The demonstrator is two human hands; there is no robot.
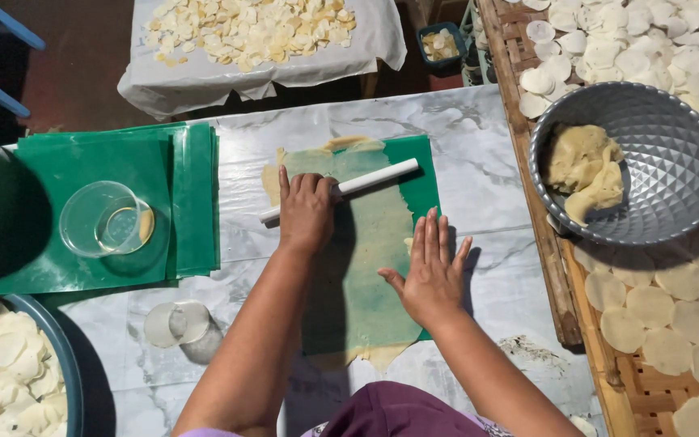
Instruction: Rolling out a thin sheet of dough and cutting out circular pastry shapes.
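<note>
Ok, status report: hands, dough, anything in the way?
Left hand on white roller. Right hand flat on dough sheet. Nothing blocking.

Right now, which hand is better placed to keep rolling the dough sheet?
Probably the left hand: it already rests on the white rolling pin lying across the thin dough sheet. The right hand lies flat, fingers spread, on the sheet, away from the pin.

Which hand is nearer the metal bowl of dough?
Right. The right hand lies flat on the green sheet, just left of the metal bowl; the left hand sits farther left, on the white rolling pin.
</note>
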